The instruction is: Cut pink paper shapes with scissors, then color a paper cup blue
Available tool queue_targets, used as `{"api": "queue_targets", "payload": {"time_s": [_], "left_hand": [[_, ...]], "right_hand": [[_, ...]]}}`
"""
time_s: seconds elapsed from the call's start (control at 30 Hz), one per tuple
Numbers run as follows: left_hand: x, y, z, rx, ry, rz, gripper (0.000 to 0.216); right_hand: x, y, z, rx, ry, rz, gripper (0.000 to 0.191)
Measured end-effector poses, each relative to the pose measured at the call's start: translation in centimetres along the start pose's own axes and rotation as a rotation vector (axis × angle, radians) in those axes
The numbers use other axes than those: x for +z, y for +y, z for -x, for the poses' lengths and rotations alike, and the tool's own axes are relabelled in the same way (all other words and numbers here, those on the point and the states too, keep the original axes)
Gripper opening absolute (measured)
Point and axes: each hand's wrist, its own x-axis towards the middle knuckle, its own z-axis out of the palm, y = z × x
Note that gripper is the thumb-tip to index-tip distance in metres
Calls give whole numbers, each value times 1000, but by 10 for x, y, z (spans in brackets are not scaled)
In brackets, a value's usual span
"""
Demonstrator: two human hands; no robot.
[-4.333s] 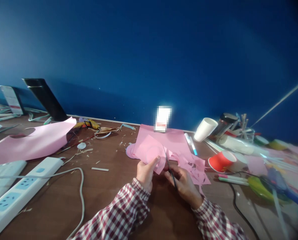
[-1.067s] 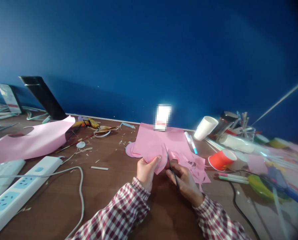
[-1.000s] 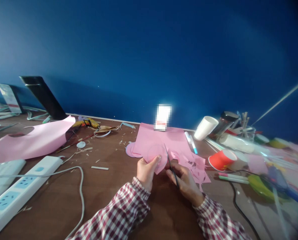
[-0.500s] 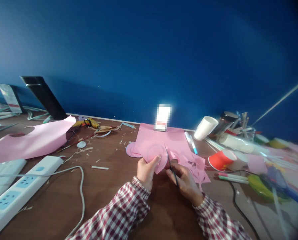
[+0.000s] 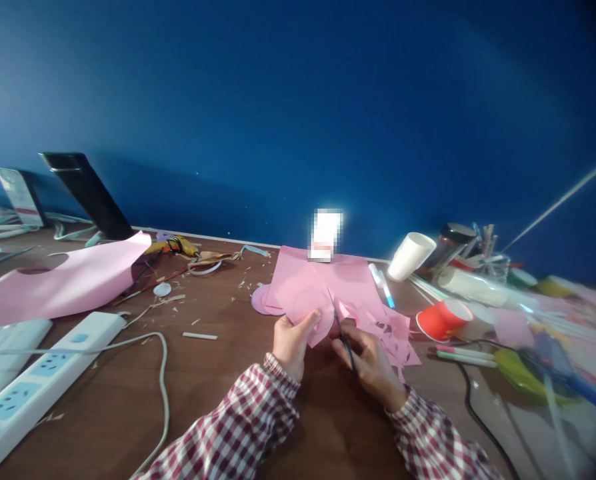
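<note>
My left hand (image 5: 294,341) pinches a piece of pink paper (image 5: 305,305) with a circle outlined on it, thumb on top. In my right hand (image 5: 368,363) is a pair of scissors (image 5: 345,343), the dark blade lying along the right edge of that piece. Whether the blades are apart I cannot make out. Beneath and beyond my hands lies a larger pink sheet (image 5: 351,270). Pink cut-outs with rounded edges (image 5: 262,300) rest at its left side, and pink paper scraps (image 5: 395,340) lie just right of the scissors.
On the left are a white power strip (image 5: 53,363), a grey cable (image 5: 164,387), a curved pink sheet (image 5: 78,277) and a yellow glue gun (image 5: 181,245). To the right stand a white paper cup (image 5: 412,256), a tipped red cup (image 5: 443,320) and markers (image 5: 388,290). A blue wall rises behind.
Hardly anything differs. The scissors' blade has shifted very slightly against the edge of the pink paper, while both hands stay in almost the same place.
</note>
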Motion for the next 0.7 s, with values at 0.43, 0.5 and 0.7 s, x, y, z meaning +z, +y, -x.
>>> {"api": "queue_targets", "payload": {"time_s": [0.43,0.5,0.7], "left_hand": [[0,1,-1,3,3,-12,35],[0,2,0,-4,7,-12,35],[2,5,0,-24,29,-18,37]], "right_hand": [[0,3,0,-4,-2,-4,21],[0,3,0,-1,-4,-5,21],[1,3,0,-2,-13,-34,22]]}}
